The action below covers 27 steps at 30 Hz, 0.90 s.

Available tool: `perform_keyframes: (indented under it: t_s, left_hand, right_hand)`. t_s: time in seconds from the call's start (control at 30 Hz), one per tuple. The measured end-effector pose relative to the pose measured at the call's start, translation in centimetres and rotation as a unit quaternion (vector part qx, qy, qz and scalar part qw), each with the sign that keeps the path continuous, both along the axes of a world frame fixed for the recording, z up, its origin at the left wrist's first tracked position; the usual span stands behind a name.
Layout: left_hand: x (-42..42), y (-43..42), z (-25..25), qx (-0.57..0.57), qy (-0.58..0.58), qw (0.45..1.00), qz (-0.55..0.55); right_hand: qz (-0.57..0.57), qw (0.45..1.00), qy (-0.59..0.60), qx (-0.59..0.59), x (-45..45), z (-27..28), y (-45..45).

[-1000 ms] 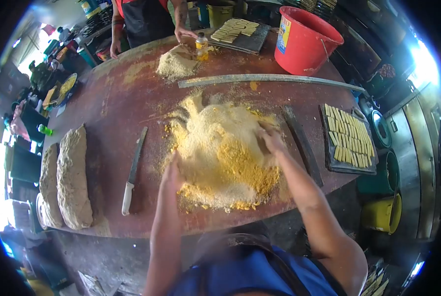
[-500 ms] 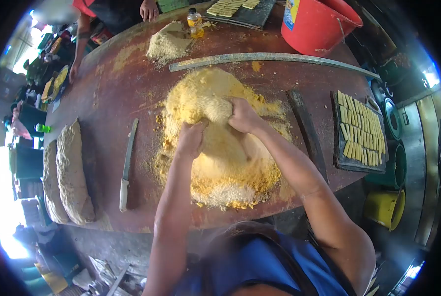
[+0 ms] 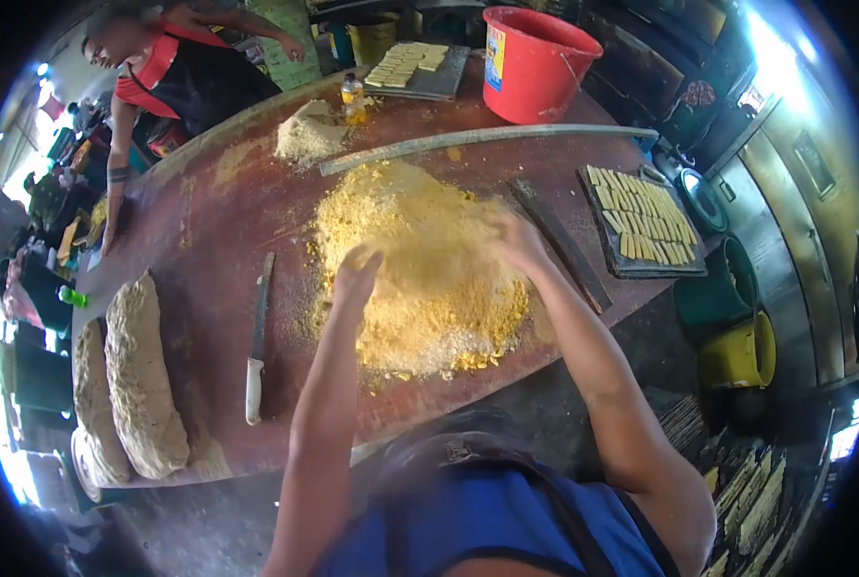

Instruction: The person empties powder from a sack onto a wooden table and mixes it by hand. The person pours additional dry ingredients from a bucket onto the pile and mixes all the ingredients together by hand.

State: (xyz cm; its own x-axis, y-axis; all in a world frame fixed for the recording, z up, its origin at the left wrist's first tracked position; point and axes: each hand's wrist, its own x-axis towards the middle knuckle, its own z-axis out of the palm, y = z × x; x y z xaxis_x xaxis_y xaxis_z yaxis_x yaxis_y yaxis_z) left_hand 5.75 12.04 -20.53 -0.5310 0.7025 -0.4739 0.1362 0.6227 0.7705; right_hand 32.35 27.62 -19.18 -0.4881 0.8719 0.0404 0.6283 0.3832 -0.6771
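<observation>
A wide heap of crumbly yellow flour mixture [image 3: 429,298] lies on the reddish-brown table, with paler dry flour at its near edge. Over the left side of this heap is my left hand [image 3: 356,274], its fingers apart and holding nothing. My right hand [image 3: 518,242] is at the right side of the heap, somewhat blurred, with fingers spread and no clump in it. Between the two hands the mixture looks smeared by motion. A knife with a white handle [image 3: 254,380] rests to the left of the heap, and a dark flat bar [image 3: 562,245] lies to its right.
Two long dough logs [image 3: 141,385] lie at the left. Trays of cut dough sticks [image 3: 641,216] stand right and back. A long metal strip [image 3: 487,137], flour mound [image 3: 309,133], oil bottle [image 3: 353,99] and red bucket [image 3: 535,72] are farther back. Another person [image 3: 189,72] leans at the far left.
My hands have moved apart and let go of the clump of mixture they gripped. The view has shifted, and more of the other person shows.
</observation>
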Motion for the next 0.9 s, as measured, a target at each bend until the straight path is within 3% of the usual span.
perform_keyframes:
  t_s: [0.03,0.1,0.13,0.17,0.2,0.23,0.3,0.4,0.43,0.47,0.5,0.53,0.57,0.6,0.67,0.73,0.77,0.8,0.83,0.9]
  left_hand:
    - [0.0,-2.5,0.5,0.024,-0.026,0.998,0.048]
    - [0.4,-5.8,0.3,0.052,-0.055,0.992,0.102]
    - [1.1,-6.9,-0.2,0.051,-0.169,0.979,0.103]
    - [1.8,-7.6,-0.7,0.049,-0.282,0.952,0.104]
    - [2.3,-6.9,-2.3,0.051,-0.315,0.944,0.087]
    - [3.0,-5.6,-3.8,0.054,-0.345,0.934,0.070]
    - [5.6,-3.5,0.6,0.012,-0.391,0.899,0.195]
    - [5.1,0.5,-3.5,0.103,-0.481,0.854,0.167]
    - [5.6,1.4,-3.6,0.193,-0.497,0.833,0.144]
    - [5.6,2.5,-3.5,0.198,-0.496,0.831,0.153]
    - [5.4,3.3,-2.5,0.152,-0.410,0.884,0.163]
    - [5.3,4.2,-2.3,0.097,-0.320,0.927,0.170]
    - [4.6,5.0,-4.0,0.117,-0.225,0.958,0.130]
    - [5.8,4.1,1.6,0.093,-0.065,0.985,0.131]
    - [4.2,3.9,-1.2,0.077,0.037,0.995,0.060]
    - [2.9,2.8,-2.0,-0.001,0.062,0.991,0.122]
    - [2.7,2.5,-2.6,-0.071,0.087,0.978,0.174]
    - [2.5,1.6,0.1,-0.083,0.041,0.980,0.175]
    - [2.2,0.7,2.8,-0.097,-0.004,0.980,0.176]
    - [-0.5,-1.5,-1.6,-0.006,0.152,0.976,0.155]
  right_hand:
    - [-0.037,0.998,-0.045,-0.034,2.5,-0.3,-0.1]
    - [-0.168,0.970,-0.003,-0.178,6.4,-3.7,-1.6]
    - [-0.164,0.971,-0.007,-0.176,6.3,-4.2,-3.2]
    - [-0.158,0.948,0.117,-0.253,5.7,-4.6,-4.9]
    - [-0.145,0.904,0.236,-0.326,4.4,-4.7,-5.9]
    - [-0.137,0.905,0.231,-0.329,2.6,-4.5,-6.0]
    - [-0.163,0.853,0.288,-0.404,-1.0,-4.4,-6.3]
    - [-0.126,0.811,0.353,-0.450,-4.7,-3.2,-5.5]
    - [-0.091,0.853,0.362,-0.366,-5.9,-3.9,-4.7]
    - [-0.082,0.854,0.356,-0.371,-6.7,-4.3,-3.2]
    - [-0.022,0.948,0.232,-0.216,-7.6,-3.6,-1.9]
    - [0.038,0.993,0.098,-0.052,-8.3,-2.6,-1.2]
    - [0.056,0.992,0.072,-0.084,-8.7,2.8,-2.2]
    - [0.062,0.991,0.071,-0.095,-8.7,3.5,-0.8]
    - [0.146,0.981,-0.085,-0.093,-8.7,3.6,2.7]
    - [0.163,0.977,-0.082,-0.106,-8.0,1.4,6.6]
    - [0.243,0.967,-0.010,-0.074,-7.3,0.2,9.4]
    - [0.319,0.945,0.064,-0.040,-6.8,-1.1,12.4]
    - [0.312,0.948,0.057,0.007,-6.6,-3.0,16.1]
    - [0.307,0.949,0.048,0.047,-6.9,-7.2,20.4]
